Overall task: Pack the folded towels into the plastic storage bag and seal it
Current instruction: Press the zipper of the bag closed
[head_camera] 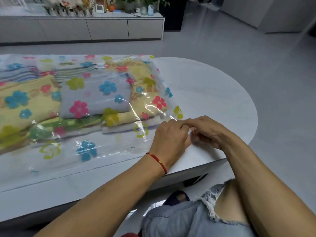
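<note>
The plastic storage bag [89, 151] lies flat on the white table [213, 93], and the folded towels [92, 96] are already inside it, in 2 or 3 low stacks. Both hands meet at the bag's near right corner. The left hand [169, 135] has its fingers curled and seems to pinch the seal strip [71, 171] there. The right hand [205, 132] pinches at the same spot, but what exactly is between its fingers I cannot tell.

I judge the sealing is beginning. To do it well, press the strip firmly from this corner and slide toward the left end without skipping any part.

The bag's long axis runs left to right along the table's near edge, with its mouth toward the person.
</note>
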`<control>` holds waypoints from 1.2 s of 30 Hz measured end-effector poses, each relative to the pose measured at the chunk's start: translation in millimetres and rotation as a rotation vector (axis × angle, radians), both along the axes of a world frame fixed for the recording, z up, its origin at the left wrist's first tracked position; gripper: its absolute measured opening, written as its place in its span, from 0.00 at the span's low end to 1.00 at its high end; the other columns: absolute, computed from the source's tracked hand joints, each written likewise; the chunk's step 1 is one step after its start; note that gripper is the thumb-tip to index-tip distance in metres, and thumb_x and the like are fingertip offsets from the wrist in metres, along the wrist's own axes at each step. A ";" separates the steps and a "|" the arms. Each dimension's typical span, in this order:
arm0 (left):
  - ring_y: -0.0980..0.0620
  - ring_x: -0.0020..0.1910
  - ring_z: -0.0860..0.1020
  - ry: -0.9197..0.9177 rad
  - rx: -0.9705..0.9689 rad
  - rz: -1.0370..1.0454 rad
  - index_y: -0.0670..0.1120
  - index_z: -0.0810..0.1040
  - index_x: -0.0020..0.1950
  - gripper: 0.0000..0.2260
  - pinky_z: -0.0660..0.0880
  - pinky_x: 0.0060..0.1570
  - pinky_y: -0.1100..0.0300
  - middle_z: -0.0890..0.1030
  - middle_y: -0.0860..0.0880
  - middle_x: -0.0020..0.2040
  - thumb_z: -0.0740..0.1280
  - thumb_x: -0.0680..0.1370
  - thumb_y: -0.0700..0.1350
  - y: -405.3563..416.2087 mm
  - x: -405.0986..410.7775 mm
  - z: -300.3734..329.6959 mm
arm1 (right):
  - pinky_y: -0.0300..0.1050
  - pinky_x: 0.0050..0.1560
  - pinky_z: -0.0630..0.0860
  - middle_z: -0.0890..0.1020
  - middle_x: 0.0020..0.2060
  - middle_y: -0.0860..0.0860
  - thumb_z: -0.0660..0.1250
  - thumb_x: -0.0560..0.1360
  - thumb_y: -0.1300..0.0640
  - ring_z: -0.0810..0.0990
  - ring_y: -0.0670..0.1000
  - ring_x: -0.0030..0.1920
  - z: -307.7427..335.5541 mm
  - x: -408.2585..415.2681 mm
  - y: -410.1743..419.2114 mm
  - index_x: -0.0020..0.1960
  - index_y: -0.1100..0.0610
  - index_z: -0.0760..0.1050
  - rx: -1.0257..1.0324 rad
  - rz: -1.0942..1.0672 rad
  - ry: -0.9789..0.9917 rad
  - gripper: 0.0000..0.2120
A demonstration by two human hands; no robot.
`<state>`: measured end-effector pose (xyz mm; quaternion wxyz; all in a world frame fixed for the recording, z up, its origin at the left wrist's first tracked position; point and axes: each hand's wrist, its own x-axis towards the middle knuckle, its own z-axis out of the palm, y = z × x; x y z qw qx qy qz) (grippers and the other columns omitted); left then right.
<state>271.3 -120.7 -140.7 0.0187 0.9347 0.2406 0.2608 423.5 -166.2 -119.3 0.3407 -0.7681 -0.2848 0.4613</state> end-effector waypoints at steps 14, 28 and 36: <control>0.42 0.30 0.74 -0.058 0.049 -0.026 0.41 0.74 0.32 0.09 0.66 0.31 0.55 0.74 0.43 0.29 0.74 0.61 0.37 3.6 -5.6 -7.9 | 0.48 0.39 0.62 0.69 0.30 0.52 0.68 0.78 0.49 0.65 0.52 0.33 -8.6 0.0 -4.1 0.31 0.53 0.70 0.158 0.133 -0.246 0.19; 0.42 0.34 0.74 -0.032 0.137 0.033 0.42 0.78 0.36 0.06 0.68 0.33 0.52 0.75 0.44 0.34 0.72 0.72 0.40 -10.7 -22.6 4.4 | 0.36 0.24 0.58 0.70 0.23 0.44 0.68 0.78 0.53 0.64 0.45 0.23 3.2 -7.9 -20.2 0.23 0.50 0.70 0.121 0.168 -0.052 0.25; 0.43 0.33 0.74 0.071 0.251 -0.086 0.41 0.77 0.33 0.09 0.71 0.32 0.53 0.76 0.43 0.33 0.74 0.71 0.37 1.9 -52.0 10.8 | 0.37 0.23 0.56 0.66 0.23 0.45 0.68 0.80 0.53 0.60 0.47 0.25 2.1 -11.3 -27.0 0.25 0.51 0.70 0.137 0.064 -0.034 0.25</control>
